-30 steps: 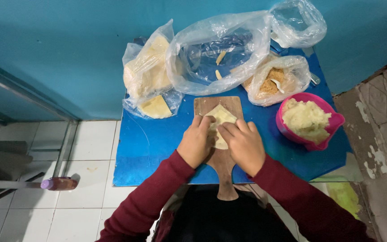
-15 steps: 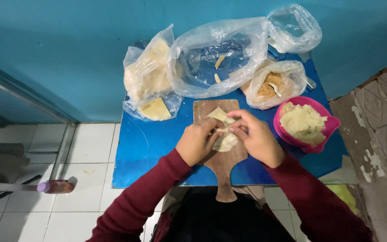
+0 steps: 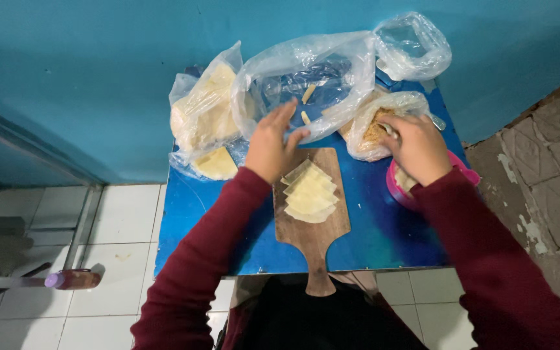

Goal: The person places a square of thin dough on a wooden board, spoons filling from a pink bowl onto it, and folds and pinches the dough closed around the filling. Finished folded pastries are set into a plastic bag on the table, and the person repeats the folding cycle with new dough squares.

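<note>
Hands are apart over the blue worktop (image 3: 371,240): the left hand (image 3: 272,146), fingers spread and holding nothing, reaches into the big clear bag (image 3: 306,84); the right hand (image 3: 416,146) dips into the crumb bag (image 3: 374,129), grip hidden. Pale folded dough pieces (image 3: 309,194) lie on the wooden board (image 3: 312,230) between them, nearer the left.

Left of cutting board (image 3: 312,227): bare blue surface (image 3: 202,233), open passage.
Behind board: plastic bags (image 3: 306,84) crowd, blocking.
Right of board: pink bowl (image 3: 400,191) obstructs.
</note>
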Action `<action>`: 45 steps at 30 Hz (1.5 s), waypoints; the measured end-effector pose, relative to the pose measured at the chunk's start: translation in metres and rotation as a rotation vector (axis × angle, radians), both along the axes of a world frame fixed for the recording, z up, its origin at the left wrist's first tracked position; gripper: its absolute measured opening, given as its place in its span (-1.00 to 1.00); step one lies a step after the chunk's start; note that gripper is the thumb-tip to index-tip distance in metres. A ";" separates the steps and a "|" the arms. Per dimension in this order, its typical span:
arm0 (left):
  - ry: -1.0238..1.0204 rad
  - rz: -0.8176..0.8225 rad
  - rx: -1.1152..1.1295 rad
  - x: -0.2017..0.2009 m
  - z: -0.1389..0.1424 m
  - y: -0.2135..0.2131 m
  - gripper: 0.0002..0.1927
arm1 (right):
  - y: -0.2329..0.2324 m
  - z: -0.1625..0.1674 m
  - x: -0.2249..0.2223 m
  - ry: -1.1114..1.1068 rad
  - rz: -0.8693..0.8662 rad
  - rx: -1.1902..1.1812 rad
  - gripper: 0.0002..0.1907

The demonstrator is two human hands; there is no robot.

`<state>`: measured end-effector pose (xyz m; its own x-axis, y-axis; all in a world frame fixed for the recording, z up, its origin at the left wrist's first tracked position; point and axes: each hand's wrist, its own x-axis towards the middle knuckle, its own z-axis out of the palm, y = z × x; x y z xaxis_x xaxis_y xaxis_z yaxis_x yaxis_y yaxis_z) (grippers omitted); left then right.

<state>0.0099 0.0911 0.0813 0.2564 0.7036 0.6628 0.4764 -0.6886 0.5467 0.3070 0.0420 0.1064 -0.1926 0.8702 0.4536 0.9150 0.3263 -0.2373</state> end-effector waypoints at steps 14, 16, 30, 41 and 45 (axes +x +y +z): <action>0.266 0.106 -0.252 -0.021 -0.018 -0.122 -0.69 | 0.028 -0.010 0.030 0.232 -0.188 0.045 -0.79; 0.264 0.099 -0.265 -0.020 -0.025 -0.124 -0.68 | 0.030 -0.013 0.031 0.400 -0.159 -0.040 -0.79; 0.277 0.154 -0.237 -0.014 -0.047 -0.125 -0.74 | -0.017 0.005 0.053 1.341 -0.125 -0.451 -0.79; 0.238 0.180 -0.304 -0.016 -0.050 -0.124 -0.77 | -0.089 -0.022 -0.053 1.025 0.006 -0.540 -0.73; 0.233 0.180 -0.294 -0.016 -0.051 -0.124 -0.80 | -0.100 -0.027 -0.072 0.819 0.136 -0.417 -0.76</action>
